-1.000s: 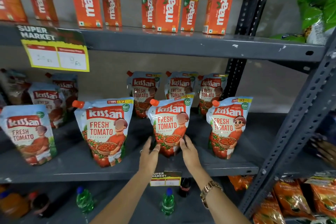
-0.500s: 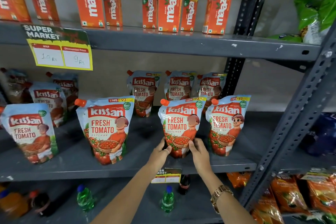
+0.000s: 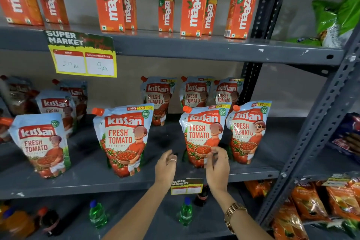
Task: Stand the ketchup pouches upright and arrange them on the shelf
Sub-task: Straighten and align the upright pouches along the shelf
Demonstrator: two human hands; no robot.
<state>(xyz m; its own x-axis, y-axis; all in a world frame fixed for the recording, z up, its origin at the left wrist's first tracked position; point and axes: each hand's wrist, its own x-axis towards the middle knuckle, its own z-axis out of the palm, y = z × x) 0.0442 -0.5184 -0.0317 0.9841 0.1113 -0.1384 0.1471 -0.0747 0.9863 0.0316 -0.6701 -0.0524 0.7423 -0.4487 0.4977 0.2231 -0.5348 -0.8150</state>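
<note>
Several Kissan ketchup pouches stand upright on the grey middle shelf (image 3: 87, 178). The front row has one at the left (image 3: 39, 144), one left of centre (image 3: 124, 140), a centre pouch (image 3: 202, 134) and a right pouch (image 3: 248, 132) close beside it. Three more pouches (image 3: 194, 93) stand in the back row, and others stand at the back left (image 3: 56, 105). My left hand (image 3: 166, 165) hovers just left of the centre pouch, apart from it, with its fingers loose. My right hand (image 3: 217, 165) is in front of that pouch's lower right corner; its fingers are blurred.
Maaza juice cartons (image 3: 192, 8) line the upper shelf, with a yellow price tag (image 3: 83, 58) hanging below it. Green bottles (image 3: 186, 213) and dark bottles stand on the lower shelf. A perforated steel upright (image 3: 311, 142) borders the right, with orange snack packs (image 3: 311, 204) beyond it.
The centre pouch has been slid right, next to the right pouch. My left hand has let go of it and moved away to the left. My right hand has drawn back slightly.
</note>
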